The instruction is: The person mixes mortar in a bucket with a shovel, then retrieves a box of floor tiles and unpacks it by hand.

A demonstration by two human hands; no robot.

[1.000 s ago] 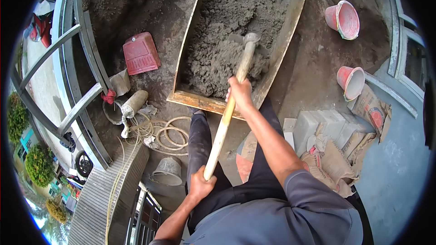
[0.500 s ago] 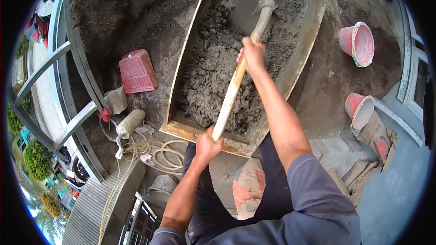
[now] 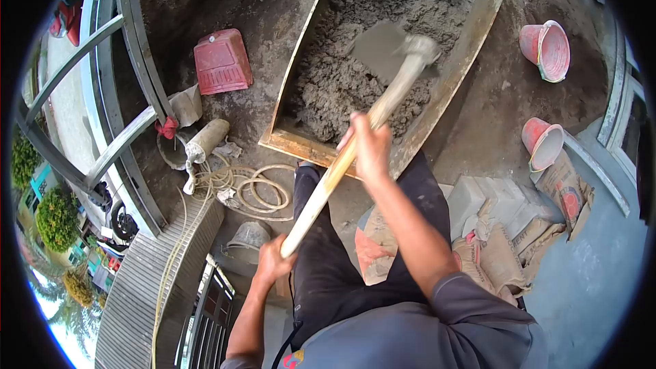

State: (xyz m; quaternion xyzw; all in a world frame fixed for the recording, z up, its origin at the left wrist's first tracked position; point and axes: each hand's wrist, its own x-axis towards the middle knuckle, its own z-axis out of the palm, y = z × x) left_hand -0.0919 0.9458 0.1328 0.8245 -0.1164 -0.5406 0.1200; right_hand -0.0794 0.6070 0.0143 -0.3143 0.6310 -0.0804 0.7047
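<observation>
Wooden trough (image 3: 471, 48) lies on the ground, a heap of wet grey mortar (image 3: 328, 96) inside it. The hoe (image 3: 379, 44) hangs with its blade just above the heap, handle slanting back to the person. Right hand (image 3: 369, 147): fingers wrapped tight at mid-handle. Left hand (image 3: 273, 260): fingers closed round the handle end. Judgement: sink the blade beyond the heap, draw toward the near board, and spare the trough walls and feet.

Smooth pale wooden handle (image 3: 320, 195); matt grey metal blade (image 3: 377, 44); rough, lumpy mortar (image 3: 335, 92); worn wooden trough (image 3: 304, 149); plastic bucket (image 3: 547, 51) at two o'clock.
</observation>
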